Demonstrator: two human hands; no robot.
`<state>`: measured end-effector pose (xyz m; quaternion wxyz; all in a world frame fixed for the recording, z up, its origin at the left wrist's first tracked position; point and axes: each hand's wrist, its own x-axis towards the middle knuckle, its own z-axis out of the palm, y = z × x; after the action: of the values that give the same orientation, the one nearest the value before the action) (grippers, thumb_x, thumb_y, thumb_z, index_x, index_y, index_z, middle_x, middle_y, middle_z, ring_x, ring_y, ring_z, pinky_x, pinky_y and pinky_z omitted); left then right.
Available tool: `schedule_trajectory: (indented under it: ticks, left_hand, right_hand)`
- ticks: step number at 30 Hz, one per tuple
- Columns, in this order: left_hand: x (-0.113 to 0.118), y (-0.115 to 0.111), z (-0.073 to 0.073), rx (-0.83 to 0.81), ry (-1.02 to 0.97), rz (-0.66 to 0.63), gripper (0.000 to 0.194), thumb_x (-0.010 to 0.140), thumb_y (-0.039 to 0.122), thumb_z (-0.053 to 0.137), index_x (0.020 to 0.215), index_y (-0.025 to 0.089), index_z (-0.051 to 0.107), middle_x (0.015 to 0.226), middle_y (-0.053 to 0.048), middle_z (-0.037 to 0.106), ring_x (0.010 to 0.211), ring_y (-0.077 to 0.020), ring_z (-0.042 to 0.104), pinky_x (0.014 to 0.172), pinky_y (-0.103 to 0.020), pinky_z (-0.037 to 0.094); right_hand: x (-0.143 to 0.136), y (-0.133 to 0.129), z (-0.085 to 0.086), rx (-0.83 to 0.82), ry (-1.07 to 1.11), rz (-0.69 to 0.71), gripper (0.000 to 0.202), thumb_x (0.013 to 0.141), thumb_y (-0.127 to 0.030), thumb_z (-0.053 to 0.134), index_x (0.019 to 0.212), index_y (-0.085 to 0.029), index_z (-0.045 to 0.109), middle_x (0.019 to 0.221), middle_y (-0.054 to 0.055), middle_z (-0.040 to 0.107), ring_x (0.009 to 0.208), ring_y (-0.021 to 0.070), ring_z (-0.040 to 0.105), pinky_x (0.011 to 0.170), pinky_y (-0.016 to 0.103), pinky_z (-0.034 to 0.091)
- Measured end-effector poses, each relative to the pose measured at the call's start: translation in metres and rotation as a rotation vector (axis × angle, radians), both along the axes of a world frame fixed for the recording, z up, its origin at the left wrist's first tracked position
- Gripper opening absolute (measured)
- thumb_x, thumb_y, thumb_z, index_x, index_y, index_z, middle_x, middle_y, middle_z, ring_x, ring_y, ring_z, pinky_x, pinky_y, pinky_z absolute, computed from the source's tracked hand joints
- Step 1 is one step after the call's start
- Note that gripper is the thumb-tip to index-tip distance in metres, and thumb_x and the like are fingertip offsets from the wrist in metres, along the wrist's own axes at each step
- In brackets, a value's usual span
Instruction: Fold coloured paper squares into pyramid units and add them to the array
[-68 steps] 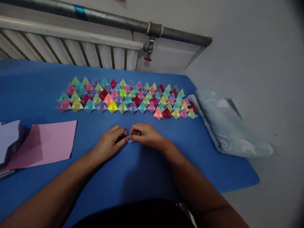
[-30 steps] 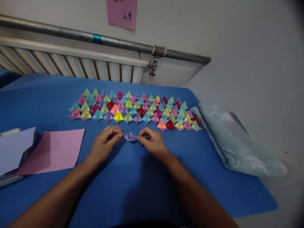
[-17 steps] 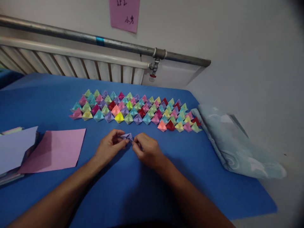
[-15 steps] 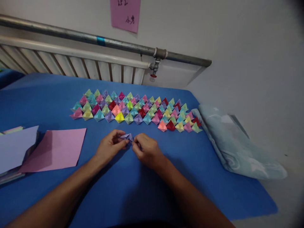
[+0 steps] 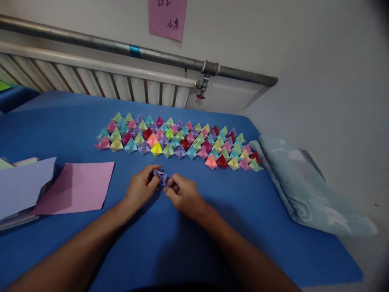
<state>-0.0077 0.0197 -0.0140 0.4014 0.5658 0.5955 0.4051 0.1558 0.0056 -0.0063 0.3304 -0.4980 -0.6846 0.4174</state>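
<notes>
Between my two hands is a small purple origami boat (image 5: 161, 177), partly folded open and tilted so its inner folds show. My left hand (image 5: 142, 186) pinches its left side between thumb and fingers. The fingertips of my right hand (image 5: 184, 194) grip its lower right corner. Just beyond my hands, rows of folded paper boats (image 5: 168, 151) in many colours stand on the blue table (image 5: 133, 251).
At the left, a pink paper sheet (image 5: 82, 188) lies partly under a stack of coloured paper (image 5: 24, 186). A folded light-blue cloth (image 5: 304, 190) rests at the right. Behind the table are a radiator (image 5: 106, 83) and a metal pipe (image 5: 170, 59).
The purple boat has been turned and opened out, so its inner folds now face me. Both hands still hold it, and the whole view has shifted slightly.
</notes>
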Motion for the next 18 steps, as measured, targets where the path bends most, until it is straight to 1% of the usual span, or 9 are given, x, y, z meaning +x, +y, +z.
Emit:
schedule_trajectory:
  ticks: [2, 3, 6, 8, 11, 14, 18]
  left_hand:
    - [-0.002, -0.001, -0.003, 0.075, 0.141, -0.036, 0.034, 0.077, 0.029, 0.053, 0.106, 0.020, 0.069, 0.070, 0.000, 0.069, 0.060, -0.0177, 0.063, 0.061, -0.030, 0.049]
    - [-0.003, -0.001, -0.004, 0.110, 0.188, -0.057, 0.034, 0.078, 0.028, 0.053, 0.106, 0.020, 0.069, 0.072, -0.001, 0.070, 0.062, -0.0182, 0.064, 0.062, -0.030, 0.050]
    - [-0.003, -0.003, -0.006, 0.194, 0.266, -0.130, 0.035, 0.081, 0.028, 0.053, 0.110, 0.019, 0.069, 0.081, -0.004, 0.073, 0.070, -0.0200, 0.067, 0.069, -0.032, 0.054]
    - [-0.002, -0.004, -0.008, 0.245, 0.300, -0.179, 0.036, 0.082, 0.029, 0.053, 0.113, 0.017, 0.069, 0.090, -0.007, 0.075, 0.078, -0.0215, 0.070, 0.075, -0.034, 0.056]
    - [-0.001, -0.007, -0.010, 0.308, 0.320, -0.231, 0.038, 0.084, 0.029, 0.052, 0.116, 0.016, 0.068, 0.102, -0.011, 0.076, 0.088, -0.0233, 0.072, 0.081, -0.036, 0.058]
    - [0.000, -0.008, -0.011, 0.314, 0.323, -0.253, 0.040, 0.085, 0.028, 0.051, 0.120, 0.017, 0.067, 0.102, -0.009, 0.077, 0.086, -0.0220, 0.073, 0.080, -0.035, 0.059]
    - [0.000, -0.010, -0.008, 0.302, 0.304, -0.266, 0.040, 0.087, 0.029, 0.051, 0.123, 0.019, 0.065, 0.101, -0.007, 0.077, 0.084, -0.0201, 0.073, 0.079, -0.033, 0.059]
  right_hand:
    - [-0.001, 0.002, 0.001, -0.056, 0.055, -0.045, 0.018, 0.076, -0.032, 0.066, 0.077, -0.022, 0.051, 0.065, -0.006, 0.050, 0.055, 0.0097, 0.047, 0.053, 0.021, 0.037]
    - [-0.001, 0.003, 0.001, -0.042, 0.058, -0.078, 0.020, 0.075, -0.035, 0.068, 0.079, -0.022, 0.053, 0.068, -0.005, 0.052, 0.059, 0.0106, 0.049, 0.056, 0.022, 0.040]
    - [0.001, 0.007, -0.001, 0.101, -0.009, -0.142, 0.013, 0.079, -0.032, 0.063, 0.082, -0.021, 0.057, 0.078, -0.002, 0.057, 0.067, 0.0122, 0.053, 0.064, 0.024, 0.043]
    - [0.003, 0.009, -0.005, 0.157, -0.056, -0.131, 0.007, 0.079, -0.027, 0.061, 0.083, -0.021, 0.059, 0.081, 0.000, 0.059, 0.069, 0.0122, 0.053, 0.066, 0.024, 0.043]
    - [0.005, 0.011, -0.009, 0.144, -0.082, -0.087, 0.005, 0.078, -0.021, 0.059, 0.082, -0.021, 0.060, 0.080, -0.001, 0.059, 0.067, 0.0115, 0.053, 0.065, 0.023, 0.043]
    - [0.006, 0.012, -0.009, 0.143, -0.116, -0.055, 0.006, 0.076, -0.017, 0.057, 0.079, -0.021, 0.061, 0.076, -0.002, 0.058, 0.065, 0.0114, 0.052, 0.065, 0.023, 0.041]
    - [0.006, 0.013, -0.007, 0.135, -0.156, -0.056, 0.009, 0.080, -0.017, 0.054, 0.075, -0.021, 0.060, 0.068, -0.003, 0.055, 0.064, 0.0116, 0.049, 0.063, 0.023, 0.038]
